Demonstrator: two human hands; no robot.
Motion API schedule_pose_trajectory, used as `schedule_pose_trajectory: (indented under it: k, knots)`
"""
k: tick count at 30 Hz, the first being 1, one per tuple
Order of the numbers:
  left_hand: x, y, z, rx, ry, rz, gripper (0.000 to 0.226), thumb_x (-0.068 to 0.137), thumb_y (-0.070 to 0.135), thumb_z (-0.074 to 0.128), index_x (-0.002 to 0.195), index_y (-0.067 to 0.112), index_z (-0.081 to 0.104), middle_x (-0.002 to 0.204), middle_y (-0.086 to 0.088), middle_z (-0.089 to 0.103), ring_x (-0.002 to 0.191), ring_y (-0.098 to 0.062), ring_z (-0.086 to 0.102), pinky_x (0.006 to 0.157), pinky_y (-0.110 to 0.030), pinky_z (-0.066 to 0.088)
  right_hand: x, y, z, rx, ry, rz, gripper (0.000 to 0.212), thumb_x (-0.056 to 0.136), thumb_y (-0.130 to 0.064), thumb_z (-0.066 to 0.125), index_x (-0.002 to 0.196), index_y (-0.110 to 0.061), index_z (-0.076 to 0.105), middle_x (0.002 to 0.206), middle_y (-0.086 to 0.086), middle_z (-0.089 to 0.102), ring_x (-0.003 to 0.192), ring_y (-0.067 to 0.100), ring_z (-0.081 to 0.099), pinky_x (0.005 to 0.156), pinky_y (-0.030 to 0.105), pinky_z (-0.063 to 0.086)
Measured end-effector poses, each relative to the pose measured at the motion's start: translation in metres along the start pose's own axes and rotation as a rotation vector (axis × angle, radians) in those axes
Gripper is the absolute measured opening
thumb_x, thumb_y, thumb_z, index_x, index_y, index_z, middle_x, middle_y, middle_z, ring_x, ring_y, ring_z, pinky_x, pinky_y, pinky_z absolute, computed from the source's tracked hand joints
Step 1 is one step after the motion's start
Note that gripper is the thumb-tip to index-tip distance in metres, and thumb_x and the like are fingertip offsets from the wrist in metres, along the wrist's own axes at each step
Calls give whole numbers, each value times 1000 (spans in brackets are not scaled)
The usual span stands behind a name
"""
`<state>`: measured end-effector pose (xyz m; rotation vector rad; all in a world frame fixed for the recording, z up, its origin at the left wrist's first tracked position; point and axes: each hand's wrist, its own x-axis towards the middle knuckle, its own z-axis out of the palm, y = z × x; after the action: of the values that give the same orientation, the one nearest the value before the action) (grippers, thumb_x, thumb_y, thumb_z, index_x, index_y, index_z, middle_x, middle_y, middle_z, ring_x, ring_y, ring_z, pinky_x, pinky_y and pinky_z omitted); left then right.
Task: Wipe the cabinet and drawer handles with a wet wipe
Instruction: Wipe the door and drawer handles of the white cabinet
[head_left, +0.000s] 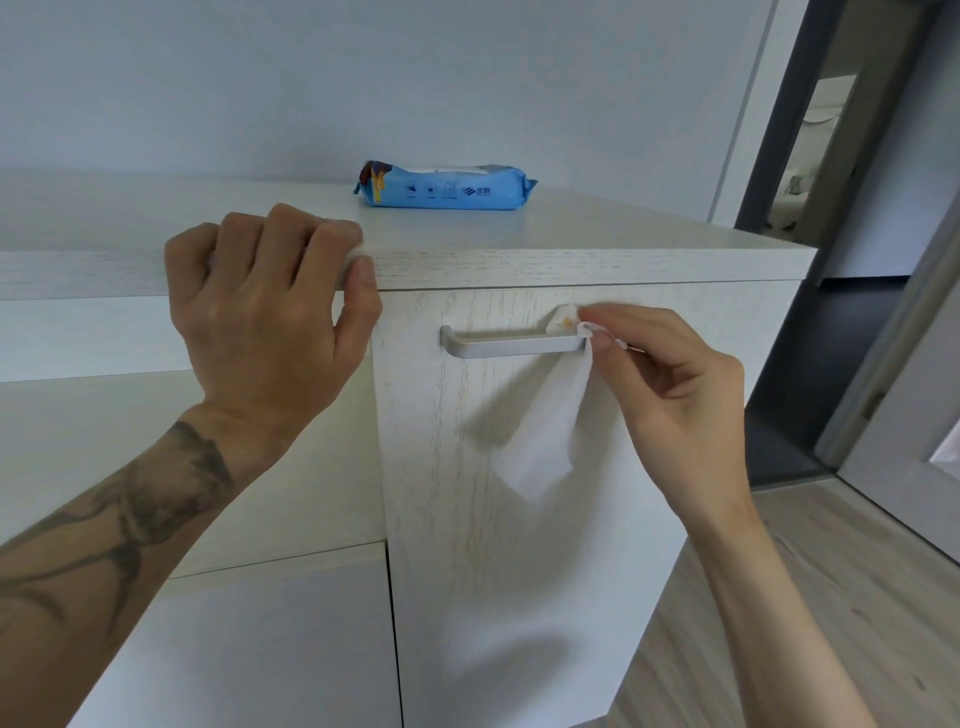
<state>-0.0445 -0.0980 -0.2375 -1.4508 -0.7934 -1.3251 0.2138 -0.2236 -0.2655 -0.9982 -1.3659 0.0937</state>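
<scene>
1. The wet wipe (545, 431) is pinched at its top corner against the right end of the metal handle (511, 345), and the rest of it hangs loose down the cabinet door (467, 519), ending well above the floor.
2. My right hand (670, 374) has thumb and fingertips (597, 314) closed on that corner of the wipe, touching the handle's right post. A small white sticker (563, 317) with an orange mark sits on the door just above the post.
3. The handle runs level across the upper door, just below the front edge of the tabletop (571, 262). Its whole left stretch is bare, with open door surface around it.
4. My left hand (270, 317) is clamped over the tabletop's front edge, fingers curled on top and thumb under the lip, just left of the door's upper left corner. I see nothing else held in it.
5. A blue pack of wipes (444, 189) lies flat on the tabletop near the wall, well apart from both hands.
6. Left of the door, pale drawer fronts (260, 467) step down below my forearm.
7. To the right, the cabinet's side edge gives onto wooden floor (831, 597) and a dark doorway (831, 338), so there is room on that side.
</scene>
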Motion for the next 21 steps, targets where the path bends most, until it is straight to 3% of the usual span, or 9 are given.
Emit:
schedule_pose_trajectory:
  k: [5, 12, 21]
  knots:
    - [0, 1, 1, -1, 10, -10, 23, 107, 26, 53, 104, 9, 68, 93, -12, 69, 82, -31, 57, 83, -45, 37, -5, -1, -3, -117, 8, -82, 20, 97, -6, 74, 110, -19, 80, 114, -6, 76, 114, 10, 71, 98, 25, 56]
    - [0, 2, 0, 0, 8, -13, 21, 106, 25, 53, 104, 9, 68, 93, -12, 68, 82, -31, 57, 82, -44, 36, 0, -4, -1, -17, -18, -5, 18, 98, -8, 73, 109, -21, 80, 114, -6, 77, 113, 7, 70, 93, 16, 54]
    - [1, 2, 0, 1, 16, -16, 22, 107, 24, 52, 103, 9, 67, 92, -12, 68, 82, -31, 57, 82, -44, 36, -2, -3, 1, -27, 9, 18, 17, 97, -11, 75, 112, -18, 81, 112, -9, 78, 112, 5, 71, 95, 17, 53]
